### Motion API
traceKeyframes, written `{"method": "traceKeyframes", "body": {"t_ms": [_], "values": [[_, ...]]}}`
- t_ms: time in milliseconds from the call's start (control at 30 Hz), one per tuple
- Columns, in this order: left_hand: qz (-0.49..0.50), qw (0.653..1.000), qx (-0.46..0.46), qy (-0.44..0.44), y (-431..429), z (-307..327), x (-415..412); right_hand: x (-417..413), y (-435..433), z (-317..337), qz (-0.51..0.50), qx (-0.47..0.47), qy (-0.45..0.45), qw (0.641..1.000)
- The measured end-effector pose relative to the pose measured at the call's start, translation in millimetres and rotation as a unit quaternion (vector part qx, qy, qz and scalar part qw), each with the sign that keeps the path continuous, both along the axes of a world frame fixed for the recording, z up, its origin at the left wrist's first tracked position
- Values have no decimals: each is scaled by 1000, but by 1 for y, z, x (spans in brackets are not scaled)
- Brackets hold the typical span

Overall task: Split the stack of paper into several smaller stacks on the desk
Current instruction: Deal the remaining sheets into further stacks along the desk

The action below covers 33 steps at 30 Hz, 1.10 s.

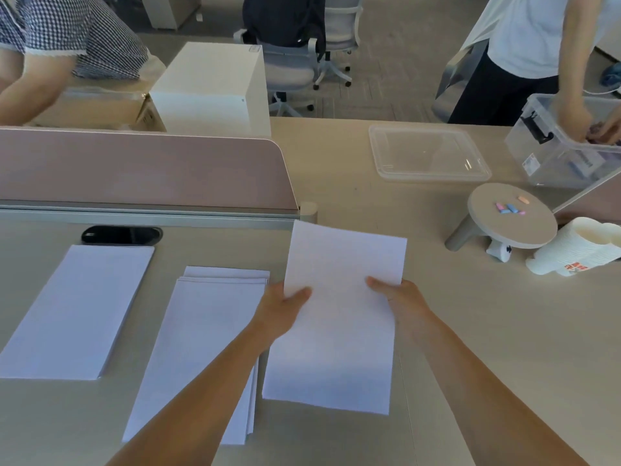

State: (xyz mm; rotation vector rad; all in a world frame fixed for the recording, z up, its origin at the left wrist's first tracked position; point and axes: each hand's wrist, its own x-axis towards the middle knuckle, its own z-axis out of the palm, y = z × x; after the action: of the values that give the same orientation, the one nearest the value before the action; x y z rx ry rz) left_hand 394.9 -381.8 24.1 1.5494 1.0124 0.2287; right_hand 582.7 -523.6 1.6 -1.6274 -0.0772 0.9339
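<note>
Fingers [299, 294] of left hand [280, 311] and right hand [401, 297]: curled, thumbs on top, pinching opposite long edges of a thin white rectangular paper sheaf [339, 348], its long axis running away from the person. Left of the fingers, nearest the left hand: a loosely squared white paper stack [208, 331]; further left, a neat white paper stack [77, 307], both parallel on the beige table [470, 331]. Judged: the sheaf goes straight down beneath the fingers as a third pile.
</note>
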Motion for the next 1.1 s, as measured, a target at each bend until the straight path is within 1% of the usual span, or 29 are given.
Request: {"method": "traceKeyframes", "body": {"t_ms": [67,133,233,300,433,533,667,800,900,933,1000,1067,1100], "values": [[6,999,-23,28,6,-18,4,1,2,-25,-8,-28,33,999],[7,997,-50,57,15,-38,8,2,4,-47,-1,-65,42,997],[20,992,-83,92,25,-63,16,5,13,-70,7,-105,11,994],[39,988,-88,118,29,-80,22,7,23,-77,31,-127,-23,991],[43,976,-66,202,33,-104,31,11,40,-83,56,-168,-73,981],[39,976,-60,203,36,-110,35,14,42,-85,46,-180,-79,979],[18,977,-50,206,37,-113,35,11,36,-89,65,-200,-98,973],[0,972,-40,231,36,-104,38,8,34,-92,73,-222,-110,966],[-27,964,-10,266,36,-88,37,6,30,-85,77,-249,-116,959],[-38,960,2,277,38,-81,34,6,29,-81,80,-262,-123,954],[-58,957,19,285,43,-65,23,8,31,-74,97,-314,-153,932],[-40,966,11,256,54,-47,7,3,36,-67,109,-362,-197,905],[-16,971,-1,237,61,-37,-2,-4,41,-60,108,-357,-205,905]]}}
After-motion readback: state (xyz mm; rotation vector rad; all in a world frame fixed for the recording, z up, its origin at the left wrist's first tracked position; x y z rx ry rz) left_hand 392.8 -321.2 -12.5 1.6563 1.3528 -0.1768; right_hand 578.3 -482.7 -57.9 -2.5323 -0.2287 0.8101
